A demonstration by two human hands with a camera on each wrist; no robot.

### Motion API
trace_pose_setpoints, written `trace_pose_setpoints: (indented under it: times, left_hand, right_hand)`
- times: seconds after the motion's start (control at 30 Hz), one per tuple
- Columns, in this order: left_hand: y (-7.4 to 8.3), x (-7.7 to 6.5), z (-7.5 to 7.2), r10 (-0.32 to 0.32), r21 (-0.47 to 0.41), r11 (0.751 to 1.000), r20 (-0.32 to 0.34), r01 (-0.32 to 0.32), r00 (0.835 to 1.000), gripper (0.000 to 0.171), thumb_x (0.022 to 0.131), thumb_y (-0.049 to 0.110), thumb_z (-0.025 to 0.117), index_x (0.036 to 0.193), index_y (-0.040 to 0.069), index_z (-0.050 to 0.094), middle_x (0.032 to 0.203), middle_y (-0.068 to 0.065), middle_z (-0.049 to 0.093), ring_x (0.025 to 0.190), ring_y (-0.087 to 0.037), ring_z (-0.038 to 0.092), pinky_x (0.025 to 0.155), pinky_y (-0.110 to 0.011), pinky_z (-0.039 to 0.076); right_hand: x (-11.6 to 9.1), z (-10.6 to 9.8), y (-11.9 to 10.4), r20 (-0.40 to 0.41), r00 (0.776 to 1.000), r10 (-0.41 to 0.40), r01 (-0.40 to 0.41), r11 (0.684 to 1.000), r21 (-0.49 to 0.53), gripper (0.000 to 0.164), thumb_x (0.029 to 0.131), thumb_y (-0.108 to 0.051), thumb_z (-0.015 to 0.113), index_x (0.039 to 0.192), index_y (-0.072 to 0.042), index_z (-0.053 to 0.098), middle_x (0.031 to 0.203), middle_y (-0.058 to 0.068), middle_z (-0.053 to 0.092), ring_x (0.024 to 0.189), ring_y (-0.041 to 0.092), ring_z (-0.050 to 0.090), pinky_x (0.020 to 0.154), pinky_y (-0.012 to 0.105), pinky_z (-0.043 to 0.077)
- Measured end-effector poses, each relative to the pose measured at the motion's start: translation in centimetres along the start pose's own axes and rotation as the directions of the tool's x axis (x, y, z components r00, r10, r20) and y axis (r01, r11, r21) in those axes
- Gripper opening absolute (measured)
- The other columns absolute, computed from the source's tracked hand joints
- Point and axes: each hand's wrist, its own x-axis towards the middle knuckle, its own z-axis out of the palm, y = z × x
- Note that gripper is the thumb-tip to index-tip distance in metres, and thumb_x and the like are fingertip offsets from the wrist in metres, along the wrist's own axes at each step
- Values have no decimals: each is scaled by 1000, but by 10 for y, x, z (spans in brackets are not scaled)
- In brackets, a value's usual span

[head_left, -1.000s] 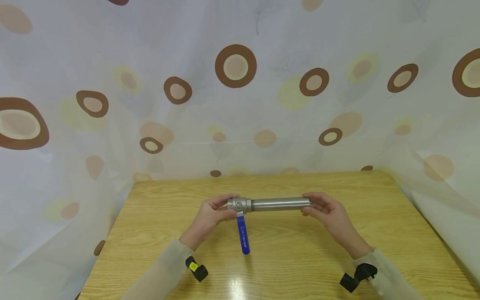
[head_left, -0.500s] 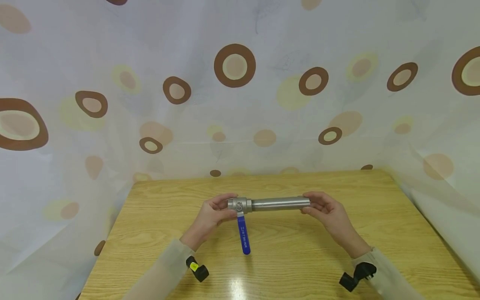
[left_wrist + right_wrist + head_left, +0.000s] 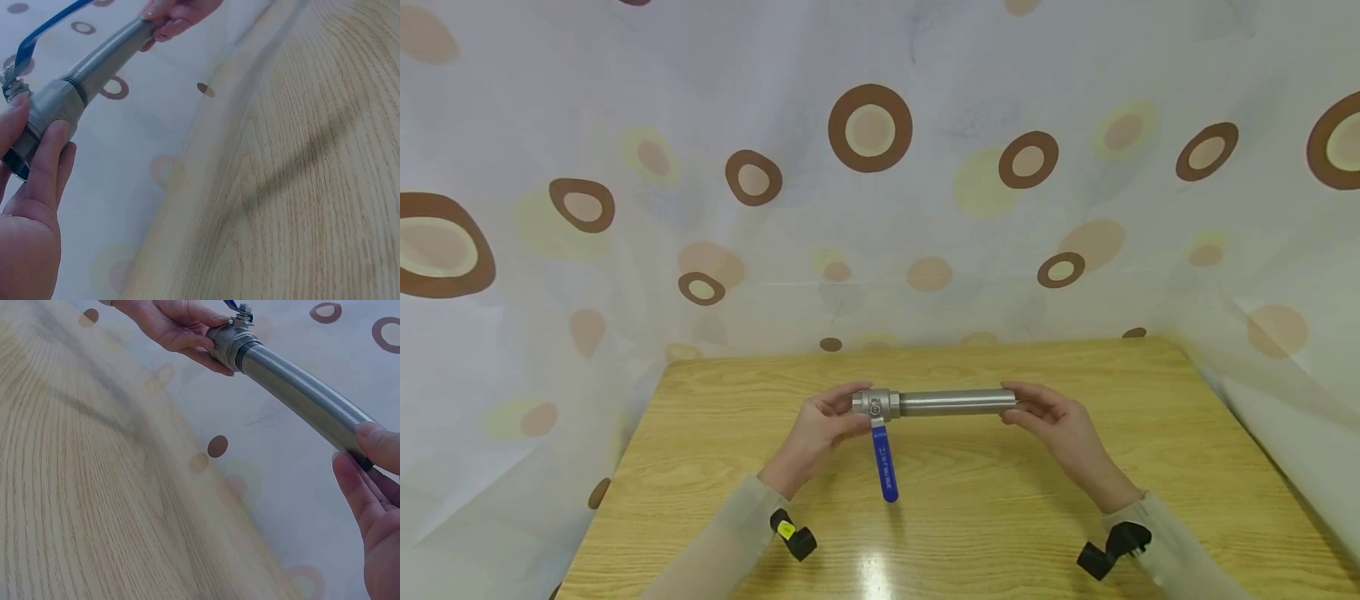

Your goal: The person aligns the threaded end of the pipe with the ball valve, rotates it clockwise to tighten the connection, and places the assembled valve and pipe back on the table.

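Observation:
A metal ball valve (image 3: 886, 406) with a blue lever handle (image 3: 884, 464) is joined to a straight steel pipe (image 3: 957, 403). My left hand (image 3: 820, 432) grips the valve body at its free left end, thumb and fingers on opposite sides. At the other end, my right hand (image 3: 1052, 422) pinches the pipe near its tip. Between the hands the two parts lie level in one line, and the lever points toward me. Screw threads (image 3: 76, 84) show where the pipe enters the valve in the left wrist view. Both wrist views show the parts held above the table.
The wooden table (image 3: 1000, 517) lies beneath the hands, with shadows across it in the wrist views. A pale curtain (image 3: 925, 217) with brown and yellow round shapes hangs behind and along both sides. Each sleeve bears a black wrist camera, the left one (image 3: 793, 536) with a yellow mark.
Both hands keep their hold on the valve and pipe. The pipe's right end has shifted very slightly left, and the whole assembly sits a little higher in the head view.

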Motion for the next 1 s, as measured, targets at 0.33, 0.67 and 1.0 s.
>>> trace_pose_setpoints:
  times: [0.33, 0.67, 1.0]
  left_hand:
    - [2, -1, 2, -3, -19, 1000, -15, 3, 1000, 53, 94, -12, 64, 146, -6, 53, 133, -6, 69, 118, -22, 64, 100, -38, 59]
    - [4, -1, 2, -1, -29, 1000, -16, 0, 1000, 50, 95, -12, 63, 143, 0, 60, 132, -5, 69, 118, -22, 64, 99, -38, 60]
    - [4, 0, 2, -8, -36, 999, -24, 7, 1000, 49, 94, -12, 64, 142, 2, 62, 131, -5, 69, 118, -23, 64, 99, -38, 60]
  right_hand:
    - [0, 0, 2, 14, 1000, -27, 26, 999, 44, 41, 100, -2, 67, 140, 1, 58, 118, -9, 70, 101, 6, 72, 87, 23, 61]
    - [1, -3, 2, 31, 1000, 0, 1, 1000, -17, 49, 102, -7, 66, 149, -1, 54, 118, -7, 70, 105, 5, 70, 90, 21, 60]
    - [1, -3, 2, -21, 999, -34, 34, 999, -18, 43, 100, -5, 69, 141, -2, 60, 119, -12, 71, 105, 5, 70, 89, 24, 61]
